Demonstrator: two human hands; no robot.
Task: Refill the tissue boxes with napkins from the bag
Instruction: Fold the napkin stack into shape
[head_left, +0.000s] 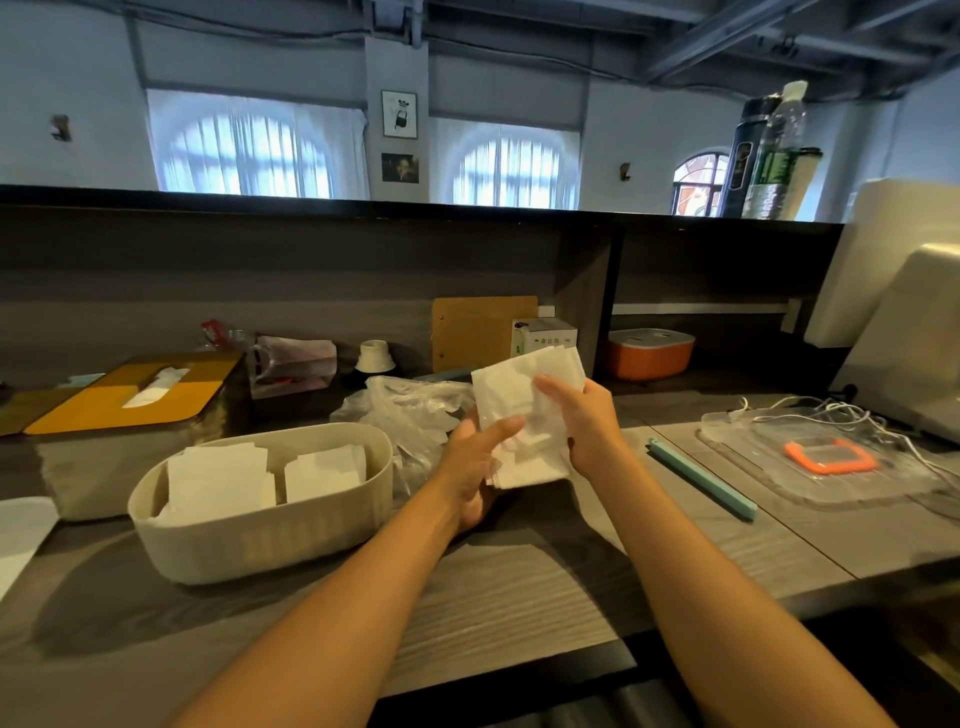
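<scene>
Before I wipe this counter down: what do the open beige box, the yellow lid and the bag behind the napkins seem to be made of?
Open beige box: matte plastic, probably; moulded ribbed wall, rounded rim.
Yellow lid: smooth, semi-matte, plastic or coated wood; unclear.
Bag: thin clear plastic film, crinkled and glossy.
Napkins: soft white paper.

White napkins (524, 410). Cream box (260, 525) with ridges. Yellow lid (130, 397). Orange tub (649, 353). Grey striped table (519, 597).

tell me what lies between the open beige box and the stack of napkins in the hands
In the head view, the crumpled clear plastic bag lies between the open beige box and the napkin stack; the left hand also reaches across there.
</scene>
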